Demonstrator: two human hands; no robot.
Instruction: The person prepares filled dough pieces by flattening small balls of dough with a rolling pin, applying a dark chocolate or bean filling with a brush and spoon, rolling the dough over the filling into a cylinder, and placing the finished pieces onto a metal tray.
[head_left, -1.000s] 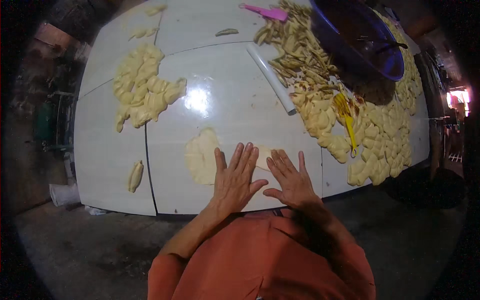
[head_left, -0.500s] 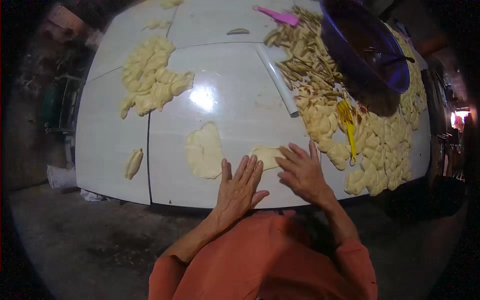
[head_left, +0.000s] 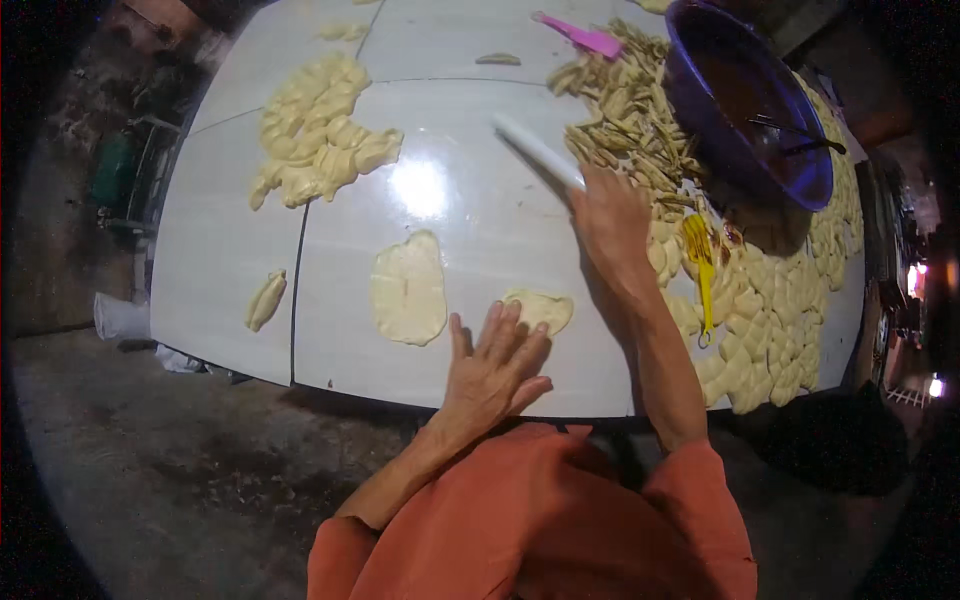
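Note:
My left hand (head_left: 492, 362) lies with fingers spread, its fingertips over the near-left edge of a small flattened piece of dough (head_left: 545, 308). To the left of that hand, a larger rolled-out dough sheet (head_left: 408, 290) lies flat on the white table. My right hand (head_left: 612, 222) is wrapped around the near end of a white rolling pin (head_left: 535, 150). The pin's far end points up and to the left, and a shadow beneath it suggests it is raised off the table.
A curved mound of dough pieces (head_left: 310, 135) is at the far left, with a single shaped piece (head_left: 266, 300) nearer. At right stand a purple basin (head_left: 680, 75), a yellow brush (head_left: 703, 275), sliced strips (head_left: 625, 110), a pink scraper (head_left: 590, 40) and many dough pieces (head_left: 775, 300).
My right hand has left the small dough piece and reached forward to grasp the rolling pin, whose far end has shifted. My left hand stays at the dough. The view has shifted slightly.

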